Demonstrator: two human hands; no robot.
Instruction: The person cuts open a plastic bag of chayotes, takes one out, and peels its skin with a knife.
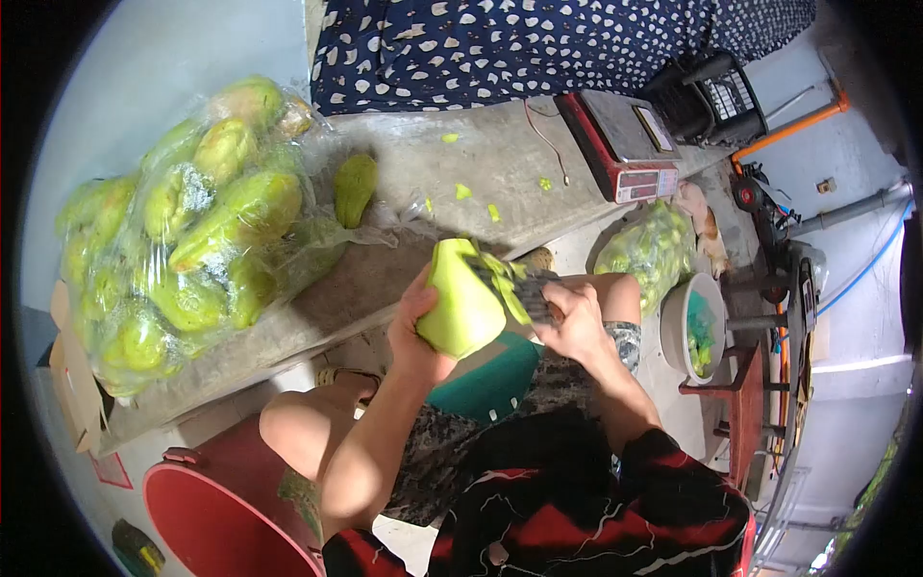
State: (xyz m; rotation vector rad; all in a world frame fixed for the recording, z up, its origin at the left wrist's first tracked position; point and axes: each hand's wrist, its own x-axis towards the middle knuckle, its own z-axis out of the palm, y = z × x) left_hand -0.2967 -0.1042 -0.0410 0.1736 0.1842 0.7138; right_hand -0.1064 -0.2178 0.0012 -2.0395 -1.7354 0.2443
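A person's left hand (413, 332) has its grip wrapped around a pale green fruit (460, 313), held over the lap; the right hand's (574, 322) grip clasps a dark tool (529, 294) against the fruit's side, bright green strips between them. Beyond, a grey desk (409, 159) carries a clear bag (207, 236) of green fruit, a single whole one (356, 189) and a red-sided scale (620, 144).
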